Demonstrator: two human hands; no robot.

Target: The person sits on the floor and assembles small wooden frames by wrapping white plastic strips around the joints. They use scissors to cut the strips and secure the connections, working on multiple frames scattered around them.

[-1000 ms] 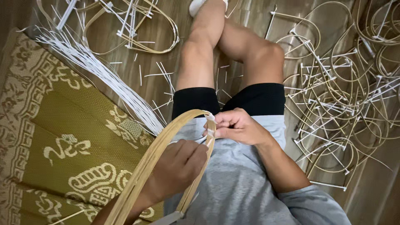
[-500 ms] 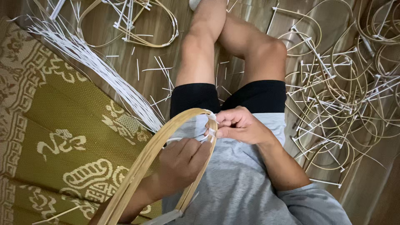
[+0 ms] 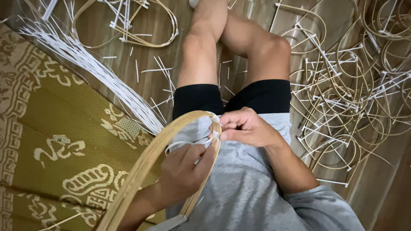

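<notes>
Between both hands [image 3: 214, 149], bamboo hoop [image 3: 145, 167] gripped.

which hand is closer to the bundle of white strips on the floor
Left. The left hand grips the bamboo hoop just below the near end of the white strip bundle; the right hand pinches the hoop's top, farther across the lap.

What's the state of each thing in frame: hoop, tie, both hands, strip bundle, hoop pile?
Bamboo hoop: bent into a loop, held in the lap.
White tie: wrapped around the hoop's top bend.
Left hand: closed on the hoop's inner side.
Right hand: pinching the white tie.
White strips: loose bundle, flat on the floor.
Finished hoops: tied, piled up.
</notes>
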